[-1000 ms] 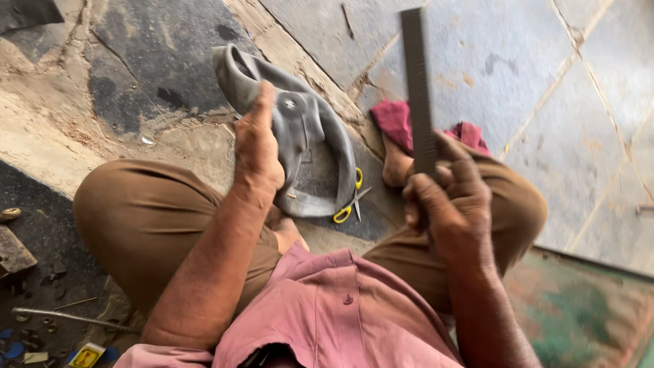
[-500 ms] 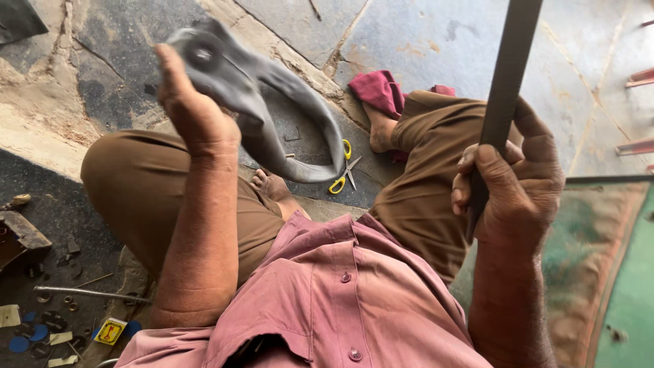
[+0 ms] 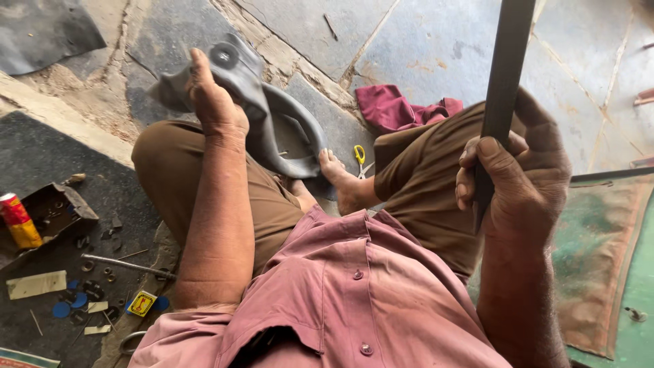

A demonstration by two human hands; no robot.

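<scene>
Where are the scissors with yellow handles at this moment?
The scissors lie on the stone floor near the middle of the head view, beside the person's bare foot, below the crumpled red cloth.

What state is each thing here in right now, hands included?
Left hand: closed on the grey rubber tube, raised.
Grey rubber tube: limp, bent, hanging to the stone floor.
Right hand: gripping the dark flat bar, held upright.
Scissors: lying on the floor by the bare foot.
Red cloth: crumpled.
Small tray: open, beside a yellow-and-red tube.
</scene>
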